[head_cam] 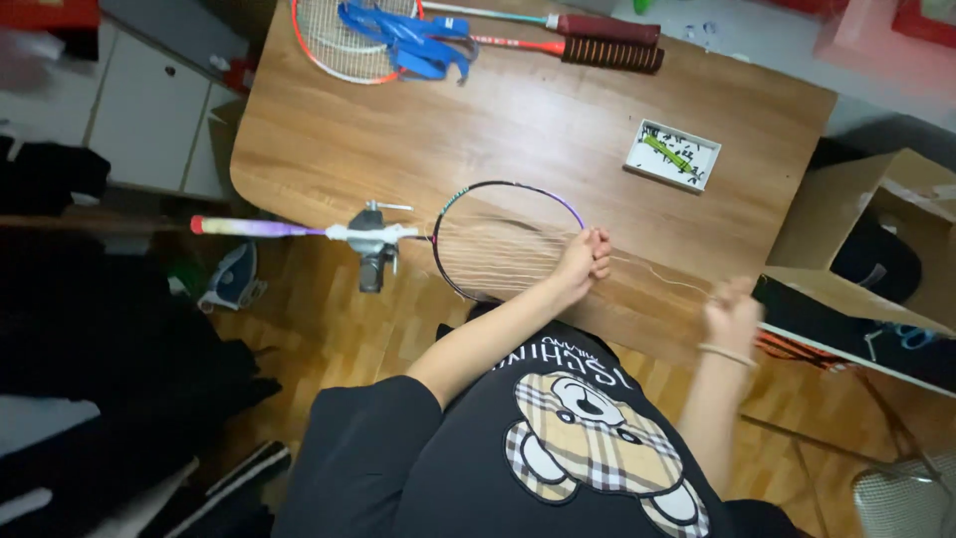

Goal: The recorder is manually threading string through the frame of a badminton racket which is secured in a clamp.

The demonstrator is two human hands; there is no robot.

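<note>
A badminton racket with a dark, purple-tinted frame (468, 194) lies across the near edge of the wooden table (478, 120). Its head is partly strung with pale string, and a grey metal clamp (372, 249) sits on its shaft. The purple and white handle (254, 227) sticks out to the left past the table. My left hand (586, 257) is closed on the right rim of the racket head, where the strings end. My right hand (732, 314), blurred and with a band on the wrist, pinches a loose pale string (662, 276) that runs from the racket head to it.
Two more rackets (349, 50) with red grips and a blue strip (403, 35) lie at the table's far edge. A white tray (672, 155) of small parts stands at the right. An open cardboard box (876, 259) sits to the right, and dark clothing (90, 349) lies on the left.
</note>
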